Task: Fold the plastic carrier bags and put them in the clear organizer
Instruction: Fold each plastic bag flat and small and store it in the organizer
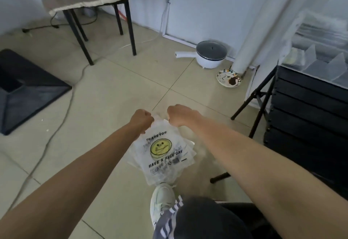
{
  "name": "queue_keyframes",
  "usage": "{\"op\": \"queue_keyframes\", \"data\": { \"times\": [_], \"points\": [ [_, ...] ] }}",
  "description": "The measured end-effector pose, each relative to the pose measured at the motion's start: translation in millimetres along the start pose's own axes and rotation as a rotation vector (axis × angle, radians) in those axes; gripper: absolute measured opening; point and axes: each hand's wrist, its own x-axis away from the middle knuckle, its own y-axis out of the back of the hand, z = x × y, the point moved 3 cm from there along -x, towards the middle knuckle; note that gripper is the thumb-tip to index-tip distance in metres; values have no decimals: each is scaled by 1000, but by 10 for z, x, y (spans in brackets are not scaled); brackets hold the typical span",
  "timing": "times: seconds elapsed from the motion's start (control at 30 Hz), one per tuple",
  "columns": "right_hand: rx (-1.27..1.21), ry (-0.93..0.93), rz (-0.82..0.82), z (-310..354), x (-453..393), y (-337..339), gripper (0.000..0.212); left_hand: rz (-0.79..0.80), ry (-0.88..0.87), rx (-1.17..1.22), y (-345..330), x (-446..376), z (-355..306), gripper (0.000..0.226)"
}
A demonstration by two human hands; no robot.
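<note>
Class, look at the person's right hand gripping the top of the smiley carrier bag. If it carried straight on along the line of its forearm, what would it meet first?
The right hand points forward and slightly left over bare floor tiles. The way looks free at first; the far wall probably comes first, though depth is unclear.

The clear organizer (323, 63) is blurred and cut off at right.

Beige tiled floor (105, 92). Far left, a black-legged stool (98, 13) draped with cloth, a cable (56, 129) trailing below. Against the wall, a white lidded pot (210, 55); just beside it, a stained patterned plate (228, 78). Bottom centre, a white sneaker (162, 201).
</note>
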Motion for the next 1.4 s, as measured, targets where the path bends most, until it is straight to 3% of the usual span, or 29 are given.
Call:
{"op": "queue_keyframes", "data": {
  "times": [0.03,0.1,0.17,0.4,0.6,0.73,0.93,1.07,1.4],
  "points": [
    [5,9,32,35,-75,-105,6,1,33,-5,-10,-89,135,19],
    [0,17,80,75,-271,-320,31,5,97,-7,-49,-270,376,25],
    [5,21,127,82,-450,-510,39,16,151,-11,-108,-450,585,25],
    [-31,-43,114,-138,-1193,-1183,11,23,228,-142,-367,-1044,1258,24],
    [-83,-131,117,-414,-1711,-1718,16,-21,262,-334,-565,-1462,1762,19],
    [-137,-182,91,-569,-1942,-1908,19,-110,272,-384,-693,-1623,1999,38],
    [-246,-343,2,-785,-2173,-2071,40,-252,136,-528,-861,-1699,2155,36],
    [-266,-378,-21,-824,-2237,-2235,41,-259,85,-608,-922,-1769,2189,53],
    [-172,-360,-217,-747,-2201,-2278,27,-361,-125,-788,-939,-1746,2171,12]
  ]
}}
